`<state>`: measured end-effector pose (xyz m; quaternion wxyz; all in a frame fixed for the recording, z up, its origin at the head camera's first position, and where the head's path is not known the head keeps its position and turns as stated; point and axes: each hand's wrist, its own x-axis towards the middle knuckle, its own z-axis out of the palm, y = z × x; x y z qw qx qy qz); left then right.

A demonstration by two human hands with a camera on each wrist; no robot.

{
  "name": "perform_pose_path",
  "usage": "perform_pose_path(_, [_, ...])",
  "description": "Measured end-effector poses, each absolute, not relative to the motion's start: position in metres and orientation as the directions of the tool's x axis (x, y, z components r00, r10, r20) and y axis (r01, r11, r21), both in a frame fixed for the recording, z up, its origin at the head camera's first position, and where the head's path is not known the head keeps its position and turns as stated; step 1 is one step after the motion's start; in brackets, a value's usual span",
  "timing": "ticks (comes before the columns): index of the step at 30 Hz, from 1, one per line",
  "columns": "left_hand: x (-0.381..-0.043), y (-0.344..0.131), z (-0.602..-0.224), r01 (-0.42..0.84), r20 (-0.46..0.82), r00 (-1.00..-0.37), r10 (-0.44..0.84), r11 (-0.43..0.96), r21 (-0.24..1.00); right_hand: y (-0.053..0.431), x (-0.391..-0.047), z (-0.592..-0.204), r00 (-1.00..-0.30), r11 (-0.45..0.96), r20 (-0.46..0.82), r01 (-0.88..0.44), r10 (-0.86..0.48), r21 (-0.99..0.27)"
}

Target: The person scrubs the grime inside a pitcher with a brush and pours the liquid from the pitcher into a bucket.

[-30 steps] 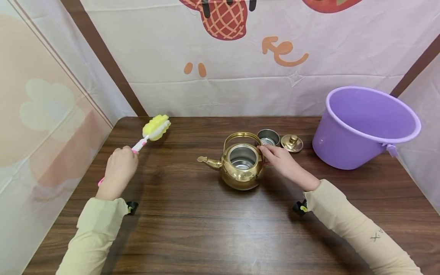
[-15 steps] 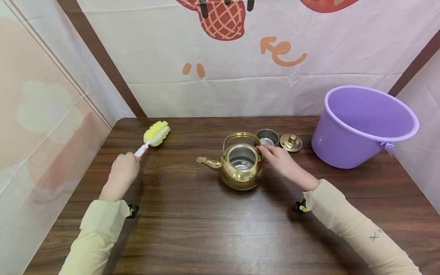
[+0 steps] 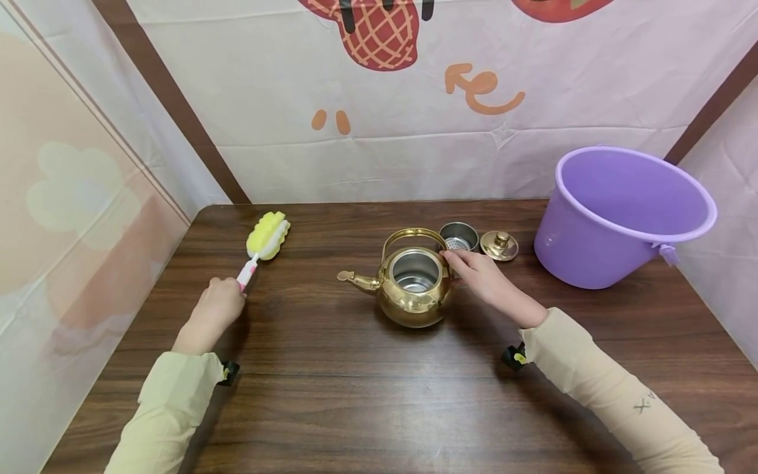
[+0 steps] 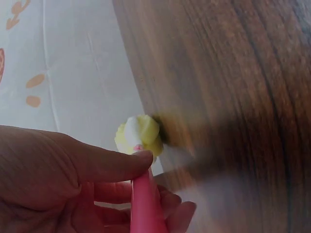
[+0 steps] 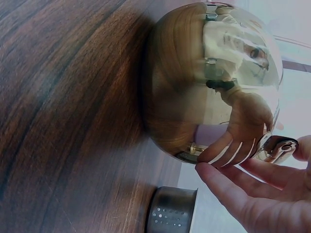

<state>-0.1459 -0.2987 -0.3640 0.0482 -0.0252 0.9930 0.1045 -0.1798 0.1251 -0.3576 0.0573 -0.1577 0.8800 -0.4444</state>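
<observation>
In the head view my left hand (image 3: 213, 309) grips the pink-and-white handle of a sponge brush (image 3: 268, 236), whose yellow and white head points away over the table. The left wrist view shows the thumb and curled fingers around the pink handle (image 4: 146, 208). A gold teapot (image 3: 414, 303) stands lidless at the middle, spout to the left and handle raised. My right hand (image 3: 482, 280) holds its right side; in the right wrist view the thumb is at the handle's hinge (image 5: 279, 148) while fingertips touch the shiny body. Behind it lie a perforated metal strainer (image 3: 459, 236) and the gold lid (image 3: 499, 245).
A large purple bucket (image 3: 583, 253) stands at the right rear of the brown wooden table (image 3: 355, 408). A printed cloth (image 3: 414, 158) hangs behind the table, and another runs along its left side.
My left hand has shifted slightly right and toward me, and the brush head has come lower and nearer. The right hand stays on the teapot.
</observation>
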Motion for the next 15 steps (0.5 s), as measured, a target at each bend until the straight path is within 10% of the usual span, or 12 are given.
perform_pose_path(15, [-0.1516, -0.3044, -0.3713, -0.081, -0.242, -0.969, -0.043, 0.985, 0.150, 0.1266, -0.1787, -0.3588, -0.946, 0.578, 0.056, -0.241, -0.320, -0.780])
